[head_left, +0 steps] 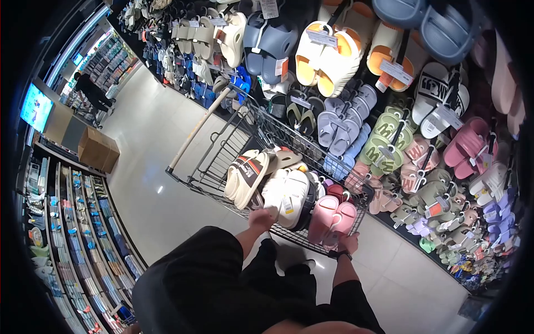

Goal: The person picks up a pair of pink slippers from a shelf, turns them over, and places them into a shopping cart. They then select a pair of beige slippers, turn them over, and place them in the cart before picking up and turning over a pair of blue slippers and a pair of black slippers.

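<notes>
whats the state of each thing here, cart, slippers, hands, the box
shopping cart: standing in the aisle, loaded with slippers
pink slippers: paired, at the cart's near edge
cream slippers: paired, standing on edge in the cart
left hand: on the white slippers in the cart, grip unclear
right hand: touching the pink slippers, grip unclear
wall slippers: hanging in tagged pairs
cardboard box: closed, on the floor
screen: on
</notes>
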Demonstrator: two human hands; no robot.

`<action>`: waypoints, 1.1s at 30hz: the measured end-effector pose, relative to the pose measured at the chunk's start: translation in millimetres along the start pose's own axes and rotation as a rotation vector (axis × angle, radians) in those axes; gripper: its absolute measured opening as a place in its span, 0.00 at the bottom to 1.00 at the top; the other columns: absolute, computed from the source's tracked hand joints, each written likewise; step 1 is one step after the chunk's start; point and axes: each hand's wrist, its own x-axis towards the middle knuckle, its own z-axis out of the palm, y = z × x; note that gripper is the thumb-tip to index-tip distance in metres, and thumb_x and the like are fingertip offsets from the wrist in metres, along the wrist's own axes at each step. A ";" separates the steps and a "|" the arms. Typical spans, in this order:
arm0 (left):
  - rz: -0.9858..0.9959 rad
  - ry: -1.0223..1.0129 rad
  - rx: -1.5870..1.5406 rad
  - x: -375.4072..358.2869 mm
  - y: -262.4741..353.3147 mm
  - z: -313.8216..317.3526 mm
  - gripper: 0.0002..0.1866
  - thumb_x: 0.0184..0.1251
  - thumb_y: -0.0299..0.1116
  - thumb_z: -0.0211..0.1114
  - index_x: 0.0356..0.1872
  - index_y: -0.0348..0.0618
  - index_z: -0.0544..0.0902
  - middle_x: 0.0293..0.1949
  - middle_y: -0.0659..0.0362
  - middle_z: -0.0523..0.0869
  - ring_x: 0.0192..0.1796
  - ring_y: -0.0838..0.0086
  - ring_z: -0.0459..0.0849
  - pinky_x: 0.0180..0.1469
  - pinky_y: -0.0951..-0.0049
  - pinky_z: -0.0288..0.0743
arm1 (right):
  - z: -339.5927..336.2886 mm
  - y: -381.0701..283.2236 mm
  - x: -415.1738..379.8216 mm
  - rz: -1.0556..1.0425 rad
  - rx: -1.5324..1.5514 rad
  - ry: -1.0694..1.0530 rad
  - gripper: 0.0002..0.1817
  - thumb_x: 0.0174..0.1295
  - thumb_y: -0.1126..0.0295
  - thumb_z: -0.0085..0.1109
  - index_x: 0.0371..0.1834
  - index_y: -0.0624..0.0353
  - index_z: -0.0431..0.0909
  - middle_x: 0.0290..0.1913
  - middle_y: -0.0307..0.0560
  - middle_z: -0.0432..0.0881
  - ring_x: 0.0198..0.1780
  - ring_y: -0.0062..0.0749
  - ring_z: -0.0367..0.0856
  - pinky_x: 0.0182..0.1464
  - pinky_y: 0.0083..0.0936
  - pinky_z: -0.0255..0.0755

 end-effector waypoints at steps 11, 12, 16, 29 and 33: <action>-0.076 -0.099 0.032 62.5 -111.1 -33.7 0.18 0.57 0.46 0.57 0.29 0.42 0.87 0.32 0.49 0.88 0.38 0.57 0.87 0.45 0.60 0.80 | 51.2 -100.5 -61.8 0.056 0.017 -0.045 0.27 0.58 0.54 0.60 0.48 0.65 0.65 0.41 0.66 0.83 0.45 0.61 0.83 0.48 0.49 0.76; -0.087 -0.094 0.030 67.2 -121.9 -34.5 0.19 0.56 0.47 0.57 0.29 0.42 0.87 0.32 0.49 0.88 0.38 0.57 0.88 0.45 0.60 0.80 | 55.5 -110.8 -67.4 0.069 0.032 -0.041 0.27 0.56 0.56 0.62 0.48 0.65 0.65 0.41 0.65 0.83 0.45 0.61 0.83 0.48 0.50 0.75; -0.108 -0.089 0.022 90.6 -163.0 -49.7 0.19 0.55 0.47 0.57 0.28 0.42 0.87 0.31 0.49 0.88 0.36 0.56 0.88 0.42 0.59 0.81 | 75.6 -149.8 -88.1 0.094 0.075 -0.042 0.27 0.56 0.55 0.62 0.47 0.66 0.66 0.42 0.66 0.82 0.46 0.62 0.82 0.49 0.51 0.74; -0.175 0.126 -0.020 163.0 -284.5 -99.9 0.14 0.55 0.40 0.59 0.31 0.41 0.86 0.33 0.48 0.87 0.38 0.54 0.86 0.45 0.57 0.79 | 143.9 -278.4 -132.0 0.085 0.153 -0.092 0.26 0.62 0.52 0.56 0.48 0.65 0.66 0.43 0.66 0.82 0.47 0.64 0.81 0.50 0.53 0.73; -0.178 0.377 0.008 178.0 -323.4 -100.0 0.12 0.53 0.39 0.60 0.30 0.42 0.86 0.35 0.51 0.87 0.44 0.57 0.83 0.58 0.57 0.70 | 156.3 -323.7 -154.5 0.066 0.200 -0.112 0.18 0.59 0.64 0.54 0.48 0.65 0.66 0.44 0.66 0.81 0.47 0.64 0.80 0.49 0.53 0.73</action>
